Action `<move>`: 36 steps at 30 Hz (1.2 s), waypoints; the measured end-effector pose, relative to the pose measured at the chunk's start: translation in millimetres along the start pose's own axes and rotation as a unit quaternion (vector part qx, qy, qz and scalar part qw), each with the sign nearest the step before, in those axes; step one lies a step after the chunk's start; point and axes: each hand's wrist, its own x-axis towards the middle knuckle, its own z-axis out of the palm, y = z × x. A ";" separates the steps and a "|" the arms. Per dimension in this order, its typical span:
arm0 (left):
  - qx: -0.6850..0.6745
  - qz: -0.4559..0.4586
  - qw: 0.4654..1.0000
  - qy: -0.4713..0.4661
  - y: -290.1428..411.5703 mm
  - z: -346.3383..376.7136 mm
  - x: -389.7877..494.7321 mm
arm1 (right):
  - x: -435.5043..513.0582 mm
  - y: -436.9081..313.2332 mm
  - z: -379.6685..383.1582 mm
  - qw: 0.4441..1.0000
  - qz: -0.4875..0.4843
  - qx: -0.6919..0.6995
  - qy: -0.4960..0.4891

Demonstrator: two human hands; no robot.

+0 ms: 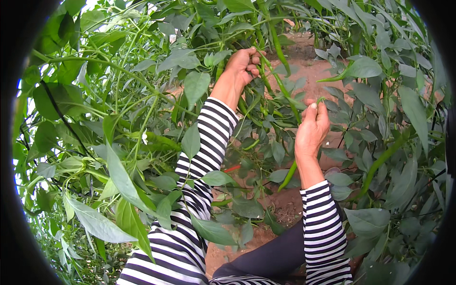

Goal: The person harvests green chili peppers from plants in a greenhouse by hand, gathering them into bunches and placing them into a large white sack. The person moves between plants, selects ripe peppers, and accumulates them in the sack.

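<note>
My left hand (245,65) is raised among the pepper leaves, fingers curled at the upper end of a long green chilli pepper (282,88). That pepper slants down to the right, its lower end close against my right hand (312,129). In my right hand is another green chilli pepper; its curved stem shows above the thumb, and its pointed lower part (289,175) sticks out below the palm. The middle of this pepper is hidden by the hand. Just above hangs a further green pepper (277,44) on the plant.
Dense pepper plants (142,89) crowd both sides, with a leafy branch (117,67) crossing at left. More peppers hang at right (383,160) and left (156,141). A red pepper (232,168) shows low between the leaves. Dark cords (66,121) run through the foliage above brown soil (306,74).
</note>
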 end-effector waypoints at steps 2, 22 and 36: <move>0.021 0.005 1.000 0.006 -1.0 1.0 0.4 | 0.9 1.7 1.1 1.000 -0.002 -0.010 0.003; -0.080 -0.015 0.996 0.024 -1.5 5.1 8.4 | 1.1 4.0 6.9 0.999 -0.003 -0.031 -0.010; -0.022 -0.026 0.999 0.009 -18.8 26.9 -12.0 | 8.6 4.8 -5.1 0.999 -0.027 -0.036 -0.001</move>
